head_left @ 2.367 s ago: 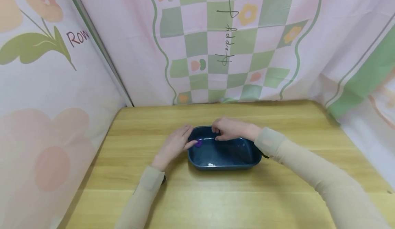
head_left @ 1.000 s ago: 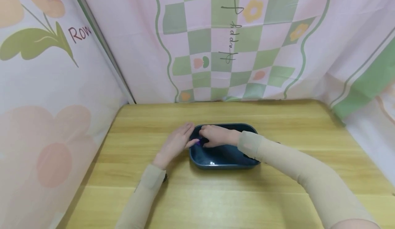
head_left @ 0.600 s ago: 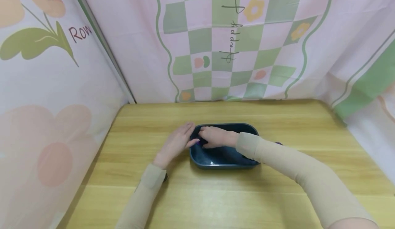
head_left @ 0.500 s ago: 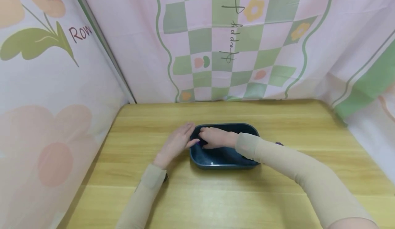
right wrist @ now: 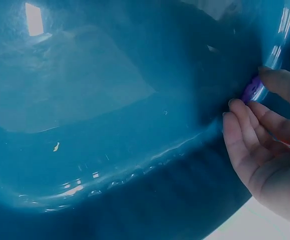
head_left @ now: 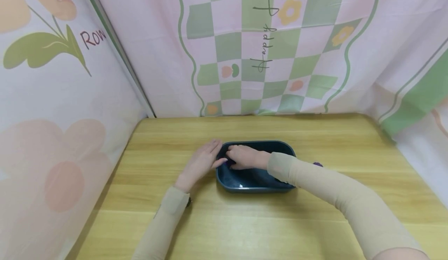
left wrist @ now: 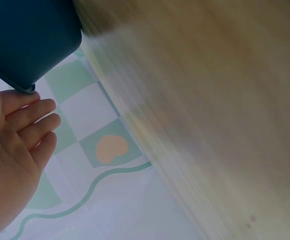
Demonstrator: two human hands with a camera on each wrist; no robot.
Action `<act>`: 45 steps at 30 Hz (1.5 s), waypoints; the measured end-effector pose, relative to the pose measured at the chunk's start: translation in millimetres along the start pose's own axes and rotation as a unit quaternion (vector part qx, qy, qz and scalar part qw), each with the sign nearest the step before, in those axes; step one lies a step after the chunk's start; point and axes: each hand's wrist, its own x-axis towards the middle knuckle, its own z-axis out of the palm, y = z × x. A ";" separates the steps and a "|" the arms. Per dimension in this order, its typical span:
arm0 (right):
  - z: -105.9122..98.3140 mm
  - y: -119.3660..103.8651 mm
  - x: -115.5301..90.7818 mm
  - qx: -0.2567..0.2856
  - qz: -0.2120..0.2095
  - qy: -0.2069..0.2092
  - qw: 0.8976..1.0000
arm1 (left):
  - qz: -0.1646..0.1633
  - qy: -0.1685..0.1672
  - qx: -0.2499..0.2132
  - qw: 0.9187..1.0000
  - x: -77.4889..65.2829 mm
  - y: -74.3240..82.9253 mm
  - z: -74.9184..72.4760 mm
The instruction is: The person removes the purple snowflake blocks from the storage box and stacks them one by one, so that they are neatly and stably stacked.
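A dark blue basin [head_left: 257, 189] with rounded corners stands on the table. At its left end my left hand [head_left: 202, 162] holds the rim, thumb reaching over the inside and the other fingers outside, fairly straight. In the left wrist view the index finger touches the rim corner, and the thumb is out of sight. My right hand [head_left: 245, 157] is down inside the basin's left part. In the right wrist view, its thumb and fingers pinch a small purple piece [right wrist: 252, 90] by the basin wall. Much of that piece is covered by the fingers.
A purple scalloped thing [head_left: 317, 164] lies on the wooden table [head_left: 245, 229] right of the basin, partly hidden behind my right sleeve. A tiny yellow speck [right wrist: 56, 146] shows in the basin. Patterned curtains [head_left: 245, 57] enclose the table at the back and sides.
My right hand has moved left and down, from above the basin's middle to the purple piece at its left end, then stays there. The left hand keeps its place.
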 end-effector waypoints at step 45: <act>-4.0 1.6 -5.7 0.031 0.038 -0.031 0.998 | -0.006 -0.003 0.001 1.000 -0.3 1.3 -0.8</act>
